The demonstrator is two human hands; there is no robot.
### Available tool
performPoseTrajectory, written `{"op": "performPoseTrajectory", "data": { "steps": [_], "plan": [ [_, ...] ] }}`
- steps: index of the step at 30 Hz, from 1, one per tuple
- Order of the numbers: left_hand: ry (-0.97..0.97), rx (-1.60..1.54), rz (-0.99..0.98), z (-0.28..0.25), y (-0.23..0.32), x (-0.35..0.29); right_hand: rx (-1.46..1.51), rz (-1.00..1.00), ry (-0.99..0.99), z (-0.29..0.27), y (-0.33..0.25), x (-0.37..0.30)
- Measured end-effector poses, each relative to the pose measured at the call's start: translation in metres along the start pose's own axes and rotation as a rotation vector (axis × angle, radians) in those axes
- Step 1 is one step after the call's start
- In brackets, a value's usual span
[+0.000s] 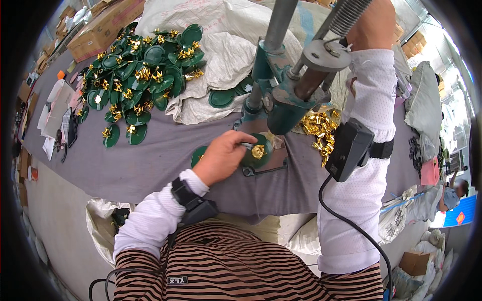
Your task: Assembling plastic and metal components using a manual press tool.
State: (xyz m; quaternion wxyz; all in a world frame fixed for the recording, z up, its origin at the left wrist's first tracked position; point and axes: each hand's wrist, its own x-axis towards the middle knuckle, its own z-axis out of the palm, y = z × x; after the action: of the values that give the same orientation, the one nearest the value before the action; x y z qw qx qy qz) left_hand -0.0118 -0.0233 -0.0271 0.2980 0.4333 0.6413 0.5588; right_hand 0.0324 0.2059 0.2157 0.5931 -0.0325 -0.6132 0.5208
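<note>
My left hand [221, 156] is closed at the left edge of a dark green disc [263, 159]. The disc lies on the flat metal base [277, 164] of a green hand press [286, 108], and a crumpled shiny gold piece [258, 151] sits on it. Partly under my left hand, another green disc [197, 156] rests on the cloth. My right hand [370, 25] is raised at the upper right, beside the press's spring and upper rod. Its fingers are hidden behind the press and the picture's edge.
A large heap of green discs with gold pieces [143, 75] covers the table's far left. Loose gold pieces [320, 131] lie right of the press. White woven sacks [221, 55] lie behind it, and a cardboard box [103, 32] stands back left. A black cable [346, 213] hangs along my right arm.
</note>
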Motion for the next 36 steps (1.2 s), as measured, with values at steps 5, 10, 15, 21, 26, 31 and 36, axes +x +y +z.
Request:
{"op": "performPoseTrajectory", "data": {
  "steps": [5, 10, 15, 21, 26, 31, 36],
  "plan": [
    [0.099, 0.372, 0.095, 0.029, 0.007, 0.010, 0.023, 0.038, -0.151, -0.013, 0.003, 0.010],
    [0.258, 0.560, 0.193, 0.046, -0.002, 0.015, 0.020, -0.067, -0.167, -0.009, -0.003, 0.000],
    [0.136, 0.471, 0.178, 0.035, -0.008, 0.025, -0.082, 0.031, -0.133, -0.011, 0.000, 0.013],
    [-0.245, 0.441, 0.172, -0.002, -0.015, 0.053, -0.140, 0.061, -0.145, -0.005, -0.006, 0.004],
    [0.175, 0.548, 0.155, 0.050, -0.016, 0.033, -0.146, -0.010, -0.157, -0.016, -0.006, 0.003],
    [0.384, 0.609, 0.152, 0.054, -0.017, 0.017, -0.129, -0.174, -0.090, -0.042, -0.030, -0.042],
    [0.353, 0.623, 0.253, 0.049, -0.015, 0.021, -0.013, -0.341, -0.144, -0.155, -0.054, -0.219]
  ]
}}
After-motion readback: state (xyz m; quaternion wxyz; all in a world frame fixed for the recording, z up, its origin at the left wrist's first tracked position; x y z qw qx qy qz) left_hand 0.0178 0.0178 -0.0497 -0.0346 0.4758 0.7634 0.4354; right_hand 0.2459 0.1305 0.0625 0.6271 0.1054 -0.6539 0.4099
